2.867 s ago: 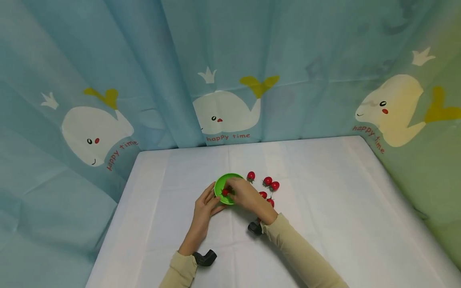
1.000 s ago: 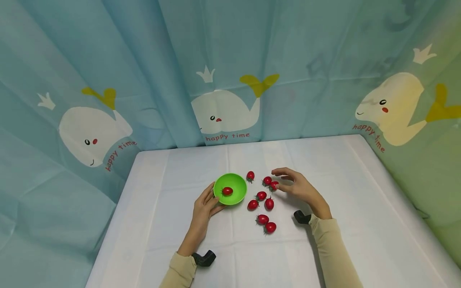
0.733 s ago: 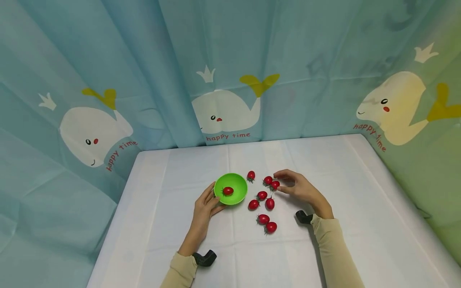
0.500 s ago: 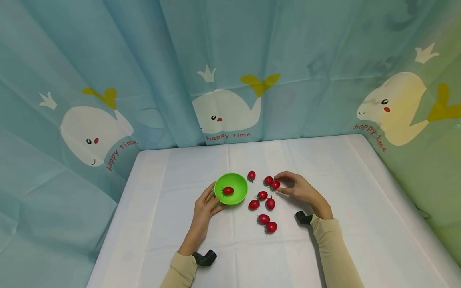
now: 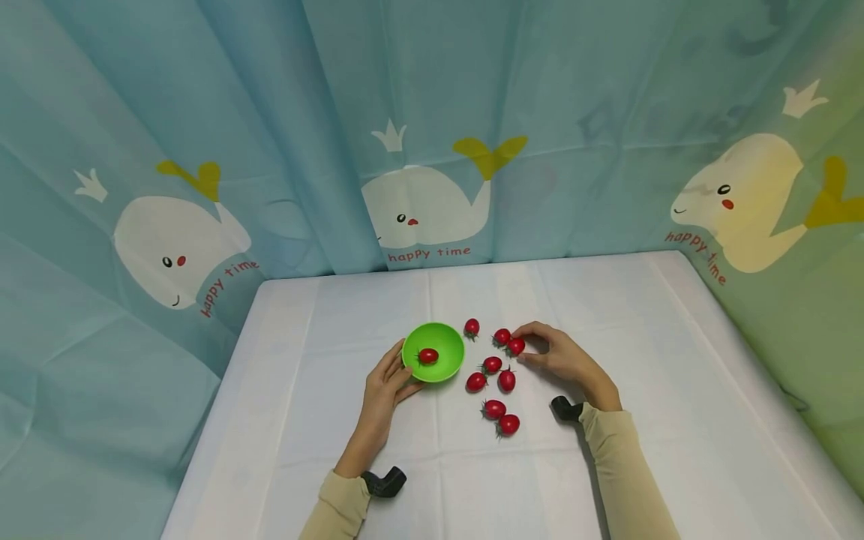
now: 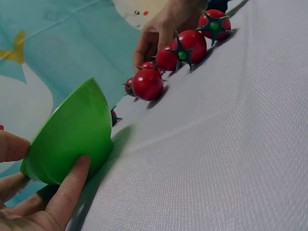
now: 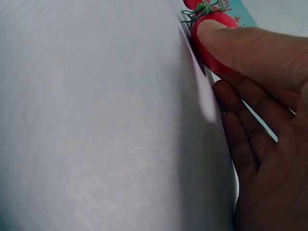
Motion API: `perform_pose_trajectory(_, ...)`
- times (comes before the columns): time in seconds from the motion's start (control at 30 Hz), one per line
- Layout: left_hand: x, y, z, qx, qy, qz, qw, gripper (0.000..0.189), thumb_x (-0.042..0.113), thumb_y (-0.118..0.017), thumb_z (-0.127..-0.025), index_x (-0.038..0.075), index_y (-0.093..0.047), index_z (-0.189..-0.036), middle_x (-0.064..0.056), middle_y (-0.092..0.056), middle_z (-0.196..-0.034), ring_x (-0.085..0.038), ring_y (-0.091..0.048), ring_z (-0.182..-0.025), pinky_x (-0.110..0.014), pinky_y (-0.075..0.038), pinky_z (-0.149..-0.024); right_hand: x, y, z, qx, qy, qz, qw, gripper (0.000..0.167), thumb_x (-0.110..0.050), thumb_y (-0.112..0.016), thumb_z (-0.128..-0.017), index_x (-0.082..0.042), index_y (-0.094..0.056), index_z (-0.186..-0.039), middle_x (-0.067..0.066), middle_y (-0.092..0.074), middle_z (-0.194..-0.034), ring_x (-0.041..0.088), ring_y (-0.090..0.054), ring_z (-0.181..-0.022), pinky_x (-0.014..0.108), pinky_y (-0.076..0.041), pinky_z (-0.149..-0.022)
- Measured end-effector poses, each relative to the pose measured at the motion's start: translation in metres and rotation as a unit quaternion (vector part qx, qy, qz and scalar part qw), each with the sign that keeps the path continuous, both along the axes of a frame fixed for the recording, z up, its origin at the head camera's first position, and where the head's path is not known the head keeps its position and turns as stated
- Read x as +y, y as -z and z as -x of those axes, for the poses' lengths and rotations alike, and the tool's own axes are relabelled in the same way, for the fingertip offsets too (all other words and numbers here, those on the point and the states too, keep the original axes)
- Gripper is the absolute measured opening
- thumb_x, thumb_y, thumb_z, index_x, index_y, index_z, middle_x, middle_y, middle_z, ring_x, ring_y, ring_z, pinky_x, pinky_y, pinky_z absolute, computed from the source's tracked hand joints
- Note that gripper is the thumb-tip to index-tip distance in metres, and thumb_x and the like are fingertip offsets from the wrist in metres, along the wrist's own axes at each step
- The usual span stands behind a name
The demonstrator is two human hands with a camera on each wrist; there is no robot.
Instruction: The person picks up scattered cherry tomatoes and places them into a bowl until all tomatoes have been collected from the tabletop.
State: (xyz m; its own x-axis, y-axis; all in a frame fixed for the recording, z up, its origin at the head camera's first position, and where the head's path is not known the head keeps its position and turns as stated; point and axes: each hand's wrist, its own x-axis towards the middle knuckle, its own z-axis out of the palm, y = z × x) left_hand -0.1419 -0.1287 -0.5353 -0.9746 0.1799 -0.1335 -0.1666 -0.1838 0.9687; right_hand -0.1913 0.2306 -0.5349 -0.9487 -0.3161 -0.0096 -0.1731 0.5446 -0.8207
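A small green bowl (image 5: 451, 361) stands on the table with one cherry tomato (image 5: 428, 356) inside. My left hand (image 5: 383, 386) holds the bowl at its left side; the left wrist view shows fingers against the bowl's outer wall (image 6: 72, 130) and rim. To the right, my right hand (image 5: 563, 358) pinches a red cherry tomato (image 5: 516, 346) that lies against a neighbouring tomato (image 5: 502, 337). In the right wrist view the thumb presses on the tomato's (image 7: 204, 45) side, with its green stem showing; the fingertips behind it are partly hidden.
Several more cherry tomatoes (image 5: 507, 380) lie loose between the bowl and the right forearm, with one (image 5: 472, 327) farther back. A white cloth covers the table (image 5: 337, 322). Blue curtain (image 5: 432, 90) with whale prints hangs behind it.
Earlier, my right hand was over the bowl with a tomato, which now lies inside. The hand moved right to another tomato and its fingers closed in on it. The left hand stayed put.
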Motion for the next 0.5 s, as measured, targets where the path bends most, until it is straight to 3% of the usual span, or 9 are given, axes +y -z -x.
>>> perform_pose_trajectory(0.5, 0.0010, -0.0009, -0.0005, -0.001, -0.003, 0.000, 1.0000, 0.060, 0.011, -0.054, -0.108, 0.017, -0.033, -0.164, -0.013, -0.037, -0.168, -0.035, -0.046, -0.149, -0.031, -0.062, -0.099, 0.0001, 0.0012, -0.0003, -0.015, 0.018, -0.017, 0.9996, 0.036, -0.014, -0.078, -0.092, -0.016, -0.070, -0.127, 0.012, -0.066, -0.136, 0.038, -0.053, -0.139, 0.063, -0.037, -0.124)
